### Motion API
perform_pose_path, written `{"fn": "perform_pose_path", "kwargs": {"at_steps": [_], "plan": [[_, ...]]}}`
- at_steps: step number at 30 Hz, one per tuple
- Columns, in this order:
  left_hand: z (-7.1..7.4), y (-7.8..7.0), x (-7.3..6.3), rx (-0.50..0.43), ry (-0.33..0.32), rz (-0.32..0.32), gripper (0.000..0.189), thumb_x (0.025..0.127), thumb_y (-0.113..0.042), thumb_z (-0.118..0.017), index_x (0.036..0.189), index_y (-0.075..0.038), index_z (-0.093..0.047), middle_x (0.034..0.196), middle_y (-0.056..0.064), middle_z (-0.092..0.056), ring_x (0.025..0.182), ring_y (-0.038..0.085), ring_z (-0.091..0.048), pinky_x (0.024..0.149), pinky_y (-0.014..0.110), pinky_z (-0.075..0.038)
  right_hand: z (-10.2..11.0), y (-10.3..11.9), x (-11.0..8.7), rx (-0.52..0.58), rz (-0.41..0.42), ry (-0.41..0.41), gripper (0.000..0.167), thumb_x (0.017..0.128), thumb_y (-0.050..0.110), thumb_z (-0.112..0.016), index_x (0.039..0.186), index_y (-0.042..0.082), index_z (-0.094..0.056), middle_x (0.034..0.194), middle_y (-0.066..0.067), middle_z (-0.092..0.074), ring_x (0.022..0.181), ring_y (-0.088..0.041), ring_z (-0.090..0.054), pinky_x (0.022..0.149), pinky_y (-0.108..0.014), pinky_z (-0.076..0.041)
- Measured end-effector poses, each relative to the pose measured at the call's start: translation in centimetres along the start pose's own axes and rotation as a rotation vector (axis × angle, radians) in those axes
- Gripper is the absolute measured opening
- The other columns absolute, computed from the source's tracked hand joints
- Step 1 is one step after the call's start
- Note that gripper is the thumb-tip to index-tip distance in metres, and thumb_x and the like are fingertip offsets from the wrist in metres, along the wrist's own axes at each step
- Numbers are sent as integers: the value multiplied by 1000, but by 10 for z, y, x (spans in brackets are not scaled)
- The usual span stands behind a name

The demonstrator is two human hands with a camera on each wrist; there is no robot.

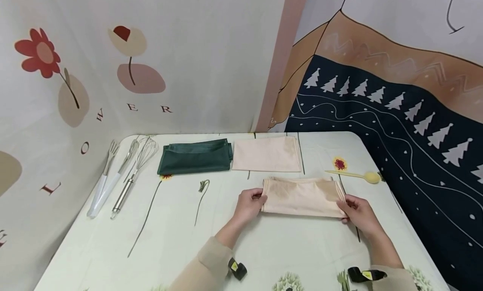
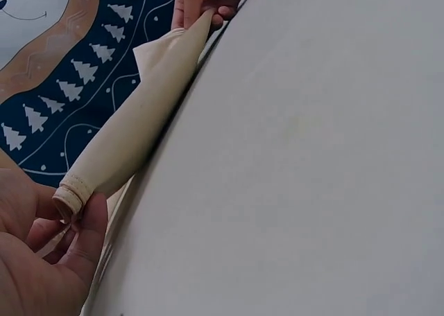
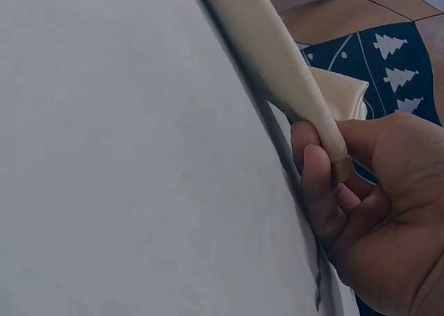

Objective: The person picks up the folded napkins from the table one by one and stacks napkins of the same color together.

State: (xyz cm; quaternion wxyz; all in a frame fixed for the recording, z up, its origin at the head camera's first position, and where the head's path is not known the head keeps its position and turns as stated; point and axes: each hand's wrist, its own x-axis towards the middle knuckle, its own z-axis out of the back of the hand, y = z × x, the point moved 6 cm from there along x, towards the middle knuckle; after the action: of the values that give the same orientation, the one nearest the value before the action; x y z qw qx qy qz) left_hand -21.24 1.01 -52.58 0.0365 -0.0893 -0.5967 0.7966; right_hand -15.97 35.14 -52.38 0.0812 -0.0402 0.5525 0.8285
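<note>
A folded cream cloth [image 1: 302, 198] is stretched between my two hands over the right middle of the table. My left hand [image 1: 250, 205] pinches its left end between thumb and fingers. At the opposite end, my right hand [image 1: 360, 213] grips the near corner. In the left wrist view, the cloth [image 2: 132, 129] looks like a rounded fold with a stitched hem at the left thumb [image 2: 94, 226]. The right wrist view has the right fingers [image 3: 319, 177] curled on the other end of that fold. Just behind lies a folded pale pink cloth [image 1: 266, 154], beside a folded dark green cloth [image 1: 196, 157].
At the table's left side lie a whisk [image 1: 136, 169] and two white-handled utensils, one a fork [image 1: 105, 165]. A yellow spoon [image 1: 362, 175] rests near the right edge. The table [image 1: 151, 249] has a flower-printed cover, with printed curtains [image 1: 207, 73] behind.
</note>
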Motion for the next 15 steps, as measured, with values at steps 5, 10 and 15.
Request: {"fn": "perform_pose_path", "kwargs": {"at_steps": [5, 10, 15], "plan": [[6, -5, 1, -3, -17, -12, 22, 94, -5, -68, 114, 3, -74, 99, 9, -72, 85, 13, -67, 71, 24, -57, -3, 7, 3, 1, 27, -6, 39, 104, 20, -59, 128, -11, -58, 83, -10, -60, 58, -14, -61, 55, -30, -57], [14, -6, 5, -11, -47, -4, 22, 94, -6, -68, 114, 2, -75, 99, 9, -71, 85, 14, -68, 69, 25, -57, -7, 15, 8, -9, 34, -29, 38, 104, 19, -59, 129, -10, -59, 86, -11, -61, 59, -14, -61, 55, -29, -58], [23, -8, 9, -18, -71, 11, 22, 95, -6, -68, 114, 2, -74, 100, 10, -70, 84, 15, -68, 67, 25, -57, -12, 21, 14, -12, 35, -34, 38, 104, 18, -60, 131, -9, -59, 93, -14, -64, 61, -14, -62, 55, -29, -58]]}}
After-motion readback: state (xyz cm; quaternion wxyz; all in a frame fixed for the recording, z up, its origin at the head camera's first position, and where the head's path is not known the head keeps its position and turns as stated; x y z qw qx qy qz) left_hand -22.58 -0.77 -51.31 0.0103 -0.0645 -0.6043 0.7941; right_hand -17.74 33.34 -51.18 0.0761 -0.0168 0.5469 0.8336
